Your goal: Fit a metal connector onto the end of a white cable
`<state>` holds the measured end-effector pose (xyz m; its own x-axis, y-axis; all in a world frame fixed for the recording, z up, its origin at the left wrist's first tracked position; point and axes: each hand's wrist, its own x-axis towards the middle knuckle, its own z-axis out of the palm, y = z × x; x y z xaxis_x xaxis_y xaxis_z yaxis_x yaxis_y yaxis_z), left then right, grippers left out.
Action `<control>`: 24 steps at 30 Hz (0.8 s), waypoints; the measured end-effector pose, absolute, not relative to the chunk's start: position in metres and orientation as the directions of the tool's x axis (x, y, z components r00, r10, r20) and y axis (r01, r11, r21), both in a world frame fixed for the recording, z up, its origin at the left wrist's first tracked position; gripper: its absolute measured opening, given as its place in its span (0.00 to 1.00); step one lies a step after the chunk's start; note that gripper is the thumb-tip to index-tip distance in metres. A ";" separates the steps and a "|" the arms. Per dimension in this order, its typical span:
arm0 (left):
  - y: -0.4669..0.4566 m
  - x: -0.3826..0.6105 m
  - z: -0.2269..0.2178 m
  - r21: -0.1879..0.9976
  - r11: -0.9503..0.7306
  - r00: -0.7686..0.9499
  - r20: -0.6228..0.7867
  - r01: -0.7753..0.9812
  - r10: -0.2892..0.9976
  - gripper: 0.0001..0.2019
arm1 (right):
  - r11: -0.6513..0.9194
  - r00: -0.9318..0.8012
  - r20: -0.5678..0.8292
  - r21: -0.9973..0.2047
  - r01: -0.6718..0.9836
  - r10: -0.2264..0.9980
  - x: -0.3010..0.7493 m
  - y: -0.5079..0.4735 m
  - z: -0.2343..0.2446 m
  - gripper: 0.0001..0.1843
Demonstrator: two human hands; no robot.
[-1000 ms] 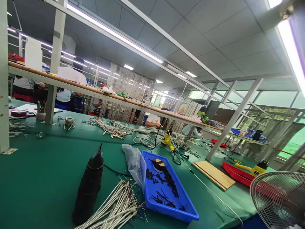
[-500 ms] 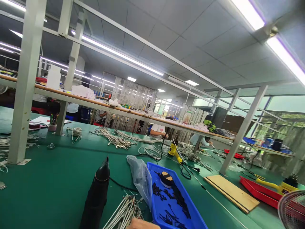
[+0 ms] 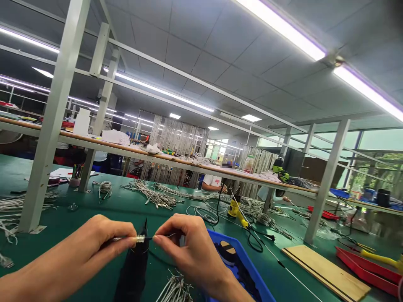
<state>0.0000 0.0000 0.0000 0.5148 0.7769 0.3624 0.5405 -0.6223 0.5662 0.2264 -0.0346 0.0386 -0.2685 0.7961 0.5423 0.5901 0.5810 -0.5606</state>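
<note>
My left hand (image 3: 94,243) is closed in a pinch on a cable connector (image 3: 140,238), whose ribbed pale end sticks out past the fingertips. Facing it, my right hand (image 3: 192,247) pinches a thin black piece (image 3: 149,238) that reaches the connector's tip; whether it is a tube or a wire I cannot tell. Below and behind both hands stands a black tapered object (image 3: 134,268) with a pointed top. A bundle of grey cables (image 3: 176,289) lies under my right wrist. The blue tray (image 3: 248,262), partly hidden by my right arm, holds a round roll (image 3: 227,251) and black pieces.
A wooden board (image 3: 325,272) and a red tray (image 3: 368,268) lie at the right. A yellow heat gun (image 3: 233,207) stands beyond the blue tray among coiled cables. White posts (image 3: 59,121) carry a shelf (image 3: 176,159) across the green table (image 3: 69,226). Other people sit behind it.
Both hands have come up into view, meeting above the black tapered object with the connector and black piece between them. Earlier only part of one hand showed by the cable bundle. The view has shifted.
</note>
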 end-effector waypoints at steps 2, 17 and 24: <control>0.004 -0.001 0.008 0.565 -0.594 0.562 0.256 0.573 0.786 0.24 | 0.566 -0.269 0.523 -0.566 0.599 0.809 0.224 -0.028 0.040 0.04; 0.061 -0.004 0.013 0.786 -0.490 0.581 0.213 0.376 0.786 0.22 | 0.606 -0.311 0.557 -0.488 0.628 0.770 0.225 0.023 0.032 0.06; 0.087 -0.001 0.004 0.797 -0.492 0.647 0.173 0.352 0.743 0.23 | 0.559 -0.302 0.492 -0.539 0.631 0.816 0.230 0.042 0.020 0.08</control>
<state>-0.0007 0.0873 0.0035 0.6465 0.7429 0.1733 0.3516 -0.4917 0.7966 0.2299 0.0424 0.0204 -0.3023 0.8163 0.4923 0.6307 0.5585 -0.5388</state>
